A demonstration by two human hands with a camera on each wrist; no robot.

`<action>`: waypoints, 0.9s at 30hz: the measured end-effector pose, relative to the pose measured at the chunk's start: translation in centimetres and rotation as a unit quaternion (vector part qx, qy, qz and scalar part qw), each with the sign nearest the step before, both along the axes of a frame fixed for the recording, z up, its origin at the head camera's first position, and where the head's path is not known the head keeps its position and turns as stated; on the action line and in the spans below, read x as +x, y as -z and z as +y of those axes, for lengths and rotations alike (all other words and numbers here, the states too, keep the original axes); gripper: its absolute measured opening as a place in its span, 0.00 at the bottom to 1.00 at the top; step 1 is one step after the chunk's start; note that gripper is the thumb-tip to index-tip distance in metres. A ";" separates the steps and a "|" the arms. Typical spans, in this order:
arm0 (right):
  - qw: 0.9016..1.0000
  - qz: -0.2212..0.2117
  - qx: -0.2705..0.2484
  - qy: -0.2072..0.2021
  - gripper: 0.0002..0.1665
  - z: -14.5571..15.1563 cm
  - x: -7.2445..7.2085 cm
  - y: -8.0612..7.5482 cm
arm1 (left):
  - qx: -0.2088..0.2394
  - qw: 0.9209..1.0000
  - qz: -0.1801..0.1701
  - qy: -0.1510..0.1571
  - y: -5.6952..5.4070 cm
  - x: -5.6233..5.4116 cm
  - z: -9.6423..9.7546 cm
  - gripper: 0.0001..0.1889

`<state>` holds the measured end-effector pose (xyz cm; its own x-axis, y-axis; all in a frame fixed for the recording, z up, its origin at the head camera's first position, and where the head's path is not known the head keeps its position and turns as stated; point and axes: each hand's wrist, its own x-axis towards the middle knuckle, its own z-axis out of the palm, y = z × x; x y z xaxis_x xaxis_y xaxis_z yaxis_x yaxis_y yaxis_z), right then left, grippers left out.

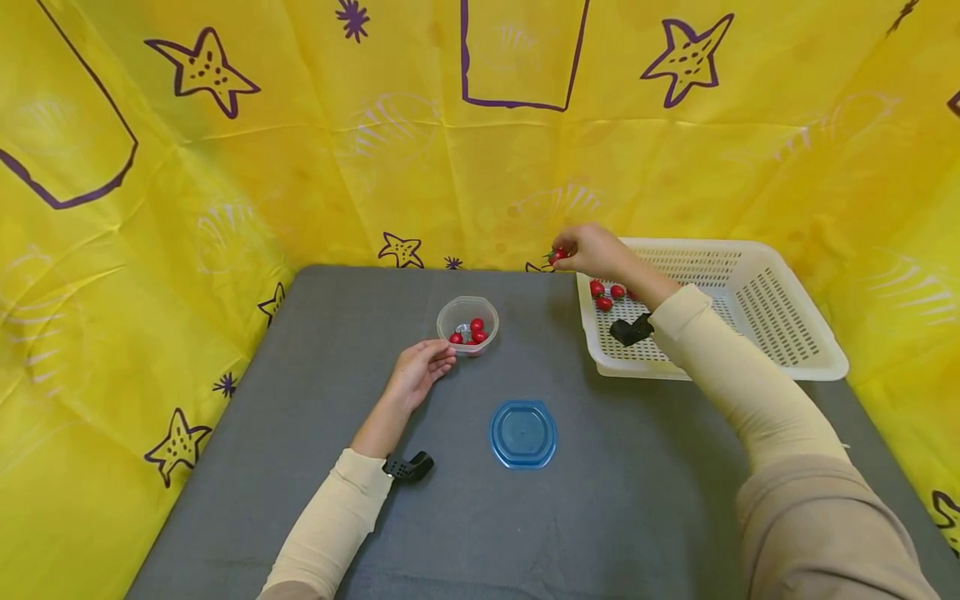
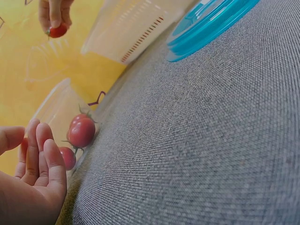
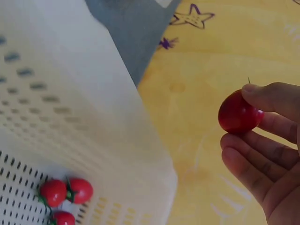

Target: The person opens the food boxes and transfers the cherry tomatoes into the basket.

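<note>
Head view: a person's right hand (image 1: 596,250) pinches a cherry tomato (image 1: 557,256) just outside the far left corner of a white basket (image 1: 816,365), with the clear bowl (image 1: 453,317) lower and to the left, nearer the left hand (image 1: 420,371), on a grey cloth (image 1: 300,417) behind a blue lid (image 1: 522,434), yellow curtain (image 1: 285,167) all round. Left wrist view: the left thumb stands apart from loosely bent fingers beside the bowl, contact unclear, tomatoes inside. Right wrist view: thumb and fingers clamp the tomato, nearly round, without a clear long axis, while 3 others lie in the basket.
</note>
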<state>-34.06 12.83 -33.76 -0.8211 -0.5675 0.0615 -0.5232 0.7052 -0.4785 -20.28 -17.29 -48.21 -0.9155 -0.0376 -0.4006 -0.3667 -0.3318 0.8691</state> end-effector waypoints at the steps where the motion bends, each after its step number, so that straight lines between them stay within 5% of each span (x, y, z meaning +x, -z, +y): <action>1: 1.000 -0.004 0.001 0.003 0.16 0.3 -0.1 -0.1 | 0.000 1.000 0.000 0.001 0.0 0.0 0.0 0.05; 9: 0.999 -0.022 0.008 0.031 0.16 2.8 -0.8 -0.4 | 0.005 1.000 0.006 -0.003 0.1 0.0 0.1 0.04; 27: 0.993 -0.051 0.087 0.066 0.17 7.2 -2.4 2.7 | 0.022 1.000 0.020 0.004 0.1 0.0 -0.2 0.07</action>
